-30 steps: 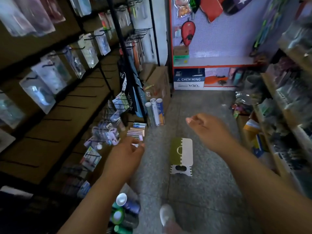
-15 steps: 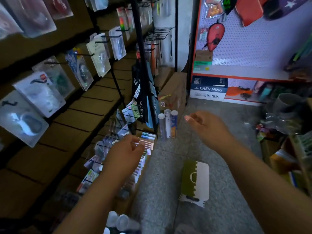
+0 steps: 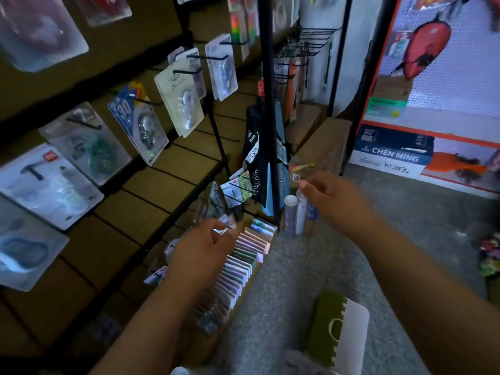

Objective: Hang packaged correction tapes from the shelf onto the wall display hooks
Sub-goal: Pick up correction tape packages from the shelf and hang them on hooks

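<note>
Blister-packed correction tapes (image 3: 180, 104) hang on black hooks along the brown wall panel (image 3: 151, 185) at the left, with a blue "30" pack (image 3: 140, 123) beside them. Small packets (image 3: 235, 189) hang on lower hooks. My left hand (image 3: 200, 250) reaches low toward those lower hooks, its fingers curled at a small shiny packet edge (image 3: 220, 230); whether it grips it is unclear. My right hand (image 3: 332, 198) hovers to the right near the black rack pole (image 3: 270, 104), thumb and forefinger pinched together with nothing visible between them.
A carton of upright cards (image 3: 243, 263) sits on the floor under my left hand. Three tubes (image 3: 297, 215) stand by the pole. A green-and-white folded stool (image 3: 338, 328) lies on the floor. Cardboard boxes (image 3: 324, 147) and an orange pegboard shelf (image 3: 433, 77) stand behind.
The view has moved closer to the wall display and turned left. My left hand has reached further forward to the lower hooks, and my right hand has drifted toward the pole.
</note>
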{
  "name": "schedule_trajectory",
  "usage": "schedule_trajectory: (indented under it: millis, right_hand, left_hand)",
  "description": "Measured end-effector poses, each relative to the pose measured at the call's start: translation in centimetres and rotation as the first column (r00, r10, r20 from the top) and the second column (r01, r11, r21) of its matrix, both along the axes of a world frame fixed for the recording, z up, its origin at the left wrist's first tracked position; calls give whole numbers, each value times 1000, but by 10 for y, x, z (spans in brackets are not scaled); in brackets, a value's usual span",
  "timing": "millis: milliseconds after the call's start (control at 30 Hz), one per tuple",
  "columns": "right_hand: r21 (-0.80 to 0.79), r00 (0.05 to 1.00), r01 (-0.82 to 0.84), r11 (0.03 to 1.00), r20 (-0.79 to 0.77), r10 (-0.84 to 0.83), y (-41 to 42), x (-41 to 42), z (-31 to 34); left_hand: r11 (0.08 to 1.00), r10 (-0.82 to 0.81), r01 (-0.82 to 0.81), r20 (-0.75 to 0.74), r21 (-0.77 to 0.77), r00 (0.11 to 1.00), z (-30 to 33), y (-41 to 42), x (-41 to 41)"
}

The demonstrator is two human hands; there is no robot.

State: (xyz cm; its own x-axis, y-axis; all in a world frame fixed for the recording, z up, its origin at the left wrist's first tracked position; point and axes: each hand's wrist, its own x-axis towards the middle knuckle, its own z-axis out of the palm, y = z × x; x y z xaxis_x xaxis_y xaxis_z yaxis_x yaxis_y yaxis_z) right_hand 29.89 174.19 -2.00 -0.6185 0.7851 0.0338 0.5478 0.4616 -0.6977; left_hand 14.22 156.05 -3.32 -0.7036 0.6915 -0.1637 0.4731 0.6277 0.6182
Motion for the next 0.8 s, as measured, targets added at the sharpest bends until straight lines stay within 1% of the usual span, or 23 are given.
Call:
schedule_trajectory:
  millis: [133,233,333,500,700,800]
  right_hand:
    - [-2,998,-60,998,-9,60,29,-33,-5]
    - [-15,996,-92,996,-7,92,44,-60,-11]
    - [-28,993,-116,993,5,116,51,-87,-13]
    - [-8,994,-106,994,2,106,61,-133,-11]
    - [-21,996,-87,996,-28,86,65,-182,-3]
    - [-17,996,-91,996,-20,91,68,-196,-3]
  left_hand:
    - [998,65,-65,34,-4,997,3,20,-17]
    - [998,67,-66,31,-21,997,4,32,-36]
    - [997,78,-78,27,-6,997,5,43,-57]
    - [991,103,-104,13,83,995,5,56,-98]
    - [995,63,-66,34,81,997,3,64,-137]
    - [995,56,-59,49,79,997,2,66,-148]
